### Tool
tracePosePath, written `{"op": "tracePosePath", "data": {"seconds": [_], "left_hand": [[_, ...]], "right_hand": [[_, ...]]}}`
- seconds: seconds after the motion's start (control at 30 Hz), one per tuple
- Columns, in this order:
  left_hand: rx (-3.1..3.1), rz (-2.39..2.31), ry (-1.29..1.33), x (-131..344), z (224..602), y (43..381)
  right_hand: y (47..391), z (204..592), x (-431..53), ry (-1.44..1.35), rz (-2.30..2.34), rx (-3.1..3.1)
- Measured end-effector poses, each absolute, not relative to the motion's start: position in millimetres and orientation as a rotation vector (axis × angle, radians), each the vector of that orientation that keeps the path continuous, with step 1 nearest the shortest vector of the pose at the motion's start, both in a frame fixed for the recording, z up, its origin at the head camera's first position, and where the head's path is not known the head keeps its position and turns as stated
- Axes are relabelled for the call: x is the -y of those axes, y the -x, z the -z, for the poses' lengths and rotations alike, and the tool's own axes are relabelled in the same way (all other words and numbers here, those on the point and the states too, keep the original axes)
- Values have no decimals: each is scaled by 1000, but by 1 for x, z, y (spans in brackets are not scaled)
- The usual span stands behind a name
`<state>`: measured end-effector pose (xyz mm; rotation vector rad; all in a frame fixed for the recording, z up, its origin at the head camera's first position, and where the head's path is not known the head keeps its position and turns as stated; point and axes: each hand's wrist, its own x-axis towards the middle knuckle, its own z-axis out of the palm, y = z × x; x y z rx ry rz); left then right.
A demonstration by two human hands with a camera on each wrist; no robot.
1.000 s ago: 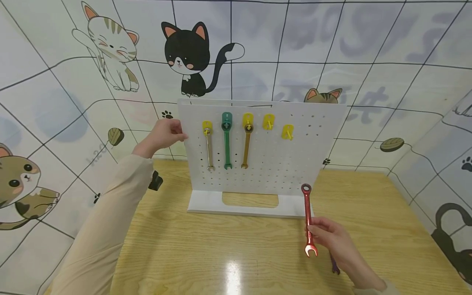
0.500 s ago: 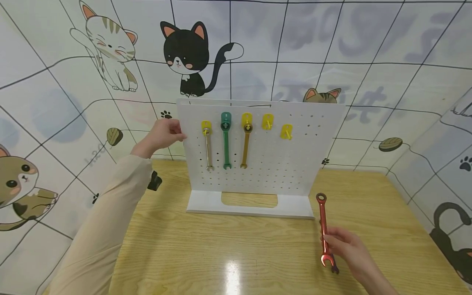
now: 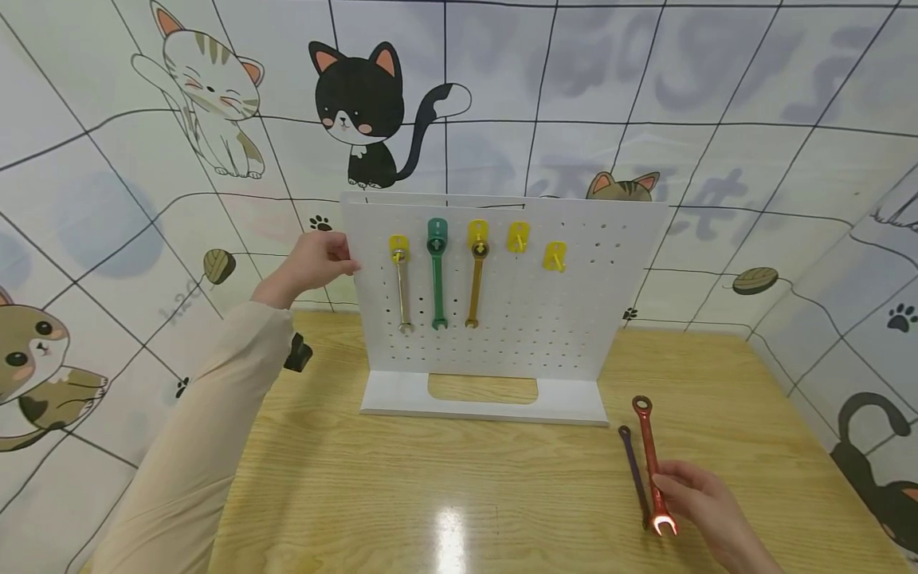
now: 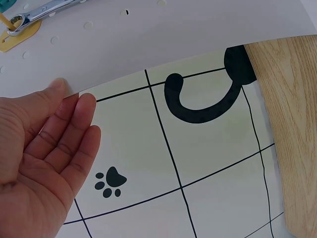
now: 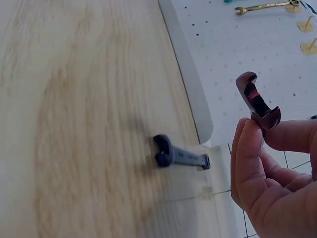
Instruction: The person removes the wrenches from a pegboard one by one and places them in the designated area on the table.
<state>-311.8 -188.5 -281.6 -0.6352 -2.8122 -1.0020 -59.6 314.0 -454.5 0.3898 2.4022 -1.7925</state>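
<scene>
My left hand pinches the left edge of a white pegboard between thumb and fingers; the left wrist view shows the same hand at the board's edge. A red combination wrench is held by my right hand, ring end pointing away and open end towards me. In the right wrist view, the wrench's open end sticks up past the fingertips, the rest hidden by the hand. Just left of it, a dark purple wrench lies on the wooden table.
Silver, green and gold wrenches hang on the pegboard's hooks. To their right are two bare yellow hooks, one higher and one lower. Behind the table is a wall with cat drawings.
My right hand has carried the red wrench right and towards me, away from the pegboard's front corner. The purple wrench, mostly covered before, now shows whole. The left hand keeps its place.
</scene>
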Motion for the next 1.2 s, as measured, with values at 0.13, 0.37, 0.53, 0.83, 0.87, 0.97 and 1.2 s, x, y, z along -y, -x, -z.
{"op": "tracePosePath", "data": {"seconds": [0.13,0.37,0.53,0.83,0.87,0.97,1.2], "left_hand": [[2815,1010,634,188,282,312],[2813,991,641,188,282,313],[2813,992,640,189,282,312],[2815,994,631,189,282,313],[2815,991,633,189,282,314],[2812,986,634,189,282,314],[2806,996,614,189,284,317]], "right_hand": [[60,454,-319,-469,1698,-2368],[61,457,-324,-527,1608,-2357],[63,460,-328,-551,1537,-2381],[64,464,-336,-518,1466,-2408],[65,464,-336,-506,1455,-2417],[66,464,-336,-519,1429,-2439],[68,463,-335,-497,1365,-2519]]}}
